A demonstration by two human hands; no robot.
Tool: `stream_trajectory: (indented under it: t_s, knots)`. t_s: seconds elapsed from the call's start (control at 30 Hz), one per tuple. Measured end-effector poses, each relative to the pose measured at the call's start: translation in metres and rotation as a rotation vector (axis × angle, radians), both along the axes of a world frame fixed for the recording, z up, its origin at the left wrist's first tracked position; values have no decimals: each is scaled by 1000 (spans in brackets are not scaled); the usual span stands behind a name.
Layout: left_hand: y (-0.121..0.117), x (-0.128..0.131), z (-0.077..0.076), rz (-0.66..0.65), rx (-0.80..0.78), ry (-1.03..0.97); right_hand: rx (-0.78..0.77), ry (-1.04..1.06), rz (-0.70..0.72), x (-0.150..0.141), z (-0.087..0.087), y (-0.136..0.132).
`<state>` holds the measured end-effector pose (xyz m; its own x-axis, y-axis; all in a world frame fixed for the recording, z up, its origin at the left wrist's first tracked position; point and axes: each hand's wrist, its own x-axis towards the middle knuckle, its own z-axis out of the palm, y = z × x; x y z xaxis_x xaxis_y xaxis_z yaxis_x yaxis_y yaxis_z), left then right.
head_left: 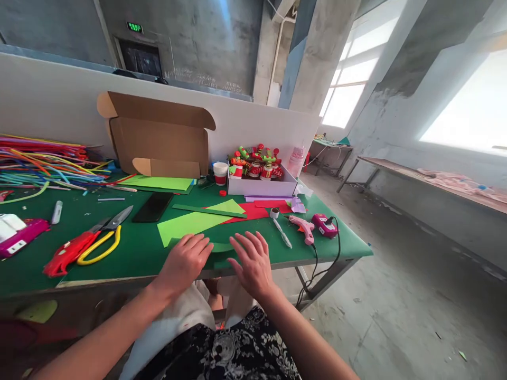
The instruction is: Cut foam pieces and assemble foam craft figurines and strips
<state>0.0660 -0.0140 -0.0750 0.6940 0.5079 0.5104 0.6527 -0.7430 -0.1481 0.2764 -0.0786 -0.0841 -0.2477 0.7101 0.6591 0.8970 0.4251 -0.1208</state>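
At the far left of the frame, a bundle of coloured sticks (43, 163) lies behind a purple power strip (26, 237). Next come the scissors (113, 227), blades pointing to the upper right, then the phone (153, 207). Between the scissors and your left hand (186, 258) a stretch of bare green tabletop (138, 253) gives you sideways room.

Your left hand, at lower centre, curls its fingers downward over the left part of the green strip (222, 247); whether that grip pinches it you cannot tell, as the fingertips are hidden. The strip lies near the tabletop's front edge, its long axis running left to right, nearly level across the frame, slightly bowed, its visible end pointing at your right hand (252, 261). That grip is spread wide, thumb apart from the fingers, beside the strip's end.

Just beyond the strip, the light green sheet (186, 224) slants toward the upper right, limiting room ahead. Right of your right hand, more tabletop shows before the pink glue gun (304, 228); the tabletop's corner ends farther right.
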Motion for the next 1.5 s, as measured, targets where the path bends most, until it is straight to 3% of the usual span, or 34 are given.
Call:
stream_trajectory:
  t_s: [0.17,0.43,0.57,0.87,1.07,1.27,1.5]
  knots:
    - [-33,-30,-23,2,-28,30,-131,-33,113,-23,-8,-13]
    - [-31,-17,-19,-20,-92,-57,-212,-4,116,-29,-18,-2]
    - [-28,-21,-17,18,-181,-118,-233,13,86,-17,-15,1]
    - [-3,-59,-1,64,-579,-267,-392,188,-43,34,4,2]
    - [13,-67,2,108,-762,-341,-461,295,-84,59,6,7]
    - [14,-65,-3,207,-757,-348,-464,326,-88,61,5,4]
    - [12,-63,1,234,-779,-298,-406,273,-211,63,0,3]
